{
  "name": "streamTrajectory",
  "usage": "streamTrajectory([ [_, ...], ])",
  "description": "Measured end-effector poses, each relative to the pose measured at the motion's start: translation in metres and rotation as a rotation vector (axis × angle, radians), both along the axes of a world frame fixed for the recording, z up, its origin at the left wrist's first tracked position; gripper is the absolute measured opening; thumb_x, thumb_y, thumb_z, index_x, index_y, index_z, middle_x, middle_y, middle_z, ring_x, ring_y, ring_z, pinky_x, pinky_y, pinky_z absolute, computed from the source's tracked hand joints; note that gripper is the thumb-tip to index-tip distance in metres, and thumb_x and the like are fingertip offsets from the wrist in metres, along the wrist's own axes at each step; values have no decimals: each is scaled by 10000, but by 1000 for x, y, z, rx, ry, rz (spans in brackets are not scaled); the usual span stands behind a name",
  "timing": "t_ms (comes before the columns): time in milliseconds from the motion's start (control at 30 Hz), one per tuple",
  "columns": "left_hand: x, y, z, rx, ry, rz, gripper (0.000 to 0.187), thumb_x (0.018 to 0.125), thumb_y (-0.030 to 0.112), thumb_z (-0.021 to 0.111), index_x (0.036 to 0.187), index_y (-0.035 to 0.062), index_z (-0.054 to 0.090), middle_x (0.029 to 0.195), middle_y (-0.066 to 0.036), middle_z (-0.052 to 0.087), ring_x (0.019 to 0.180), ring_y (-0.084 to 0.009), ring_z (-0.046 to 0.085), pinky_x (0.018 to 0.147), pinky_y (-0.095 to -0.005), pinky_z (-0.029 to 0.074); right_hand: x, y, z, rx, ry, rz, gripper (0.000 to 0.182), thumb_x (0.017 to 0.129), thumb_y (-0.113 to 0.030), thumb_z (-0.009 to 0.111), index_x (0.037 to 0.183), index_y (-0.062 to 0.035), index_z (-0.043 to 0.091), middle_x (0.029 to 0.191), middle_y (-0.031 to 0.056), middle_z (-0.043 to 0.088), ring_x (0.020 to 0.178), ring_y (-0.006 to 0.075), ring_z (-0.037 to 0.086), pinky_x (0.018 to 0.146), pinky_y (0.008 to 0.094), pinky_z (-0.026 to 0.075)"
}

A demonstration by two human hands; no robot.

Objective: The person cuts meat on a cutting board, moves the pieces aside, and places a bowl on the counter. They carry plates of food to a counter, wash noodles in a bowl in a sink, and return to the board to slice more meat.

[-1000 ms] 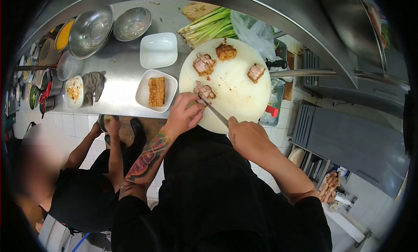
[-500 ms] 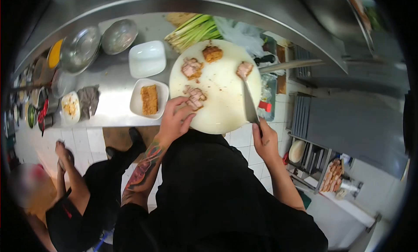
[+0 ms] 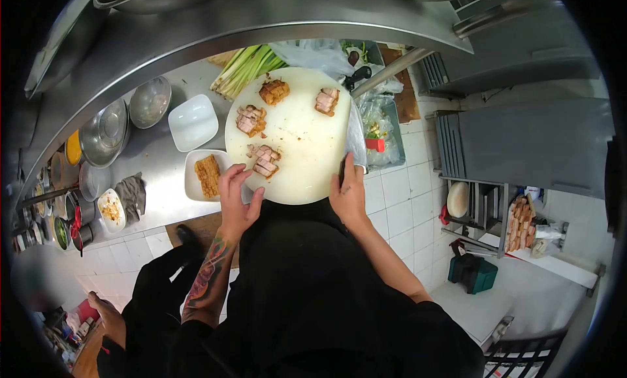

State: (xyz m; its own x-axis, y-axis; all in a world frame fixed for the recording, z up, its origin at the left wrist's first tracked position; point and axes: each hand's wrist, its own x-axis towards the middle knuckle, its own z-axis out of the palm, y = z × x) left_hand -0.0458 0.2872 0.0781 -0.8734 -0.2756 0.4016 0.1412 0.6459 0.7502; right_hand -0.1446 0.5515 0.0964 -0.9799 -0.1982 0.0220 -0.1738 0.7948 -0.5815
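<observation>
A round white board (image 3: 304, 153) bears several portions of cut meat. My left hand (image 3: 240, 198) is at its lower left edge, empty with fingers apart, just below a sliced portion (image 3: 264, 160). My right hand (image 3: 348, 194) grips the dark handle of a cleaver (image 3: 355, 135), whose wide blade lies along the board's right edge. Another sliced portion (image 3: 251, 120) sits at the left, a browned portion (image 3: 273, 91) at the top and a smaller one (image 3: 327, 101) at the upper right.
Left of the board are a white dish with a browned slab (image 3: 208, 175), an empty white dish (image 3: 193, 123) and metal bowls (image 3: 150, 102). Green stalks (image 3: 245, 71) lie behind. A dark-handled tool (image 3: 357, 76) is at the upper right. A person's hand (image 3: 108, 318) shows lower left.
My left hand has come off the sliced meat. The cleaver has left the upper-right portion and moved to the board's right edge. The view has shifted, and the other person has moved.
</observation>
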Motion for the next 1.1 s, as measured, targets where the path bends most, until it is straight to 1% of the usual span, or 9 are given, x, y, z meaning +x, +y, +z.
streamTrajectory([
  [100,1,1,6,-22,-30,28,466,863,105,776,1280,-1,595,1339,-207,548,1216,-383,538,1040,-468,459,-16,-12,23,190,-181,93,733,964,-211,663,1541,112,347,1169,299,566,1058,463,628,839,502,561],
  [267,-19,-19,20,-100,-2,158,508,876,110,753,1340,6,574,1350,-202,556,1220,-370,562,1034,-457,465,-54,-23,69,523,-101,304,445,921,-263,737,1230,36,621,1105,252,607,982,428,667,795,484,575],
  [433,-74,-46,46,97,-207,166,599,870,159,789,1395,-4,553,1345,-202,561,1201,-362,585,988,-438,507,-142,-84,73,113,148,585,274,920,-126,703,1179,-43,670,1069,194,651,989,400,673,821,482,566],
  [567,-109,-61,48,76,-324,-5,663,872,208,808,1430,-23,536,1319,-215,567,1205,-357,588,965,-426,531,-170,-125,48,6,-17,742,294,908,-101,693,1198,-53,673,1085,195,666,1008,412,671,840,493,557],
  [633,-104,-65,55,-44,-380,22,672,873,223,811,1435,-21,534,1318,-214,559,1201,-348,593,961,-421,534,-154,-128,45,1,-98,867,336,897,-93,690,1232,-66,664,1082,187,678,1028,414,667,866,502,548],
  [733,-71,-44,67,119,-497,115,802,822,257,874,1483,3,497,1323,-201,556,1175,-368,589,995,-433,526,-131,-109,35,-54,-229,942,435,841,-21,721,1268,-51,645,1134,171,658,1089,403,650,903,479,540],
  [800,-35,-11,41,-63,-372,100,976,745,312,931,1522,-8,435,1393,-231,502,1255,-402,533,1052,-470,482,-115,-98,37,-183,-344,1002,608,793,44,744,1369,-49,574,1258,167,584,1137,391,624,924,459,532],
  [900,-32,24,44,-73,-367,120,1137,672,361,963,1549,-24,349,1440,-270,449,1326,-483,448,1137,-517,395,-110,-102,32,-170,-332,1070,662,799,41,739,1415,-68,523,1278,169,550,1134,391,618,923,458,530],
  [1100,-42,34,13,-99,-235,179,945,730,157,884,1514,-23,390,1388,-257,487,1251,-454,491,1077,-510,425,-112,-111,10,-124,-276,1116,578,803,57,717,1338,-71,541,1227,168,557,1113,403,618,903,471,527],
])
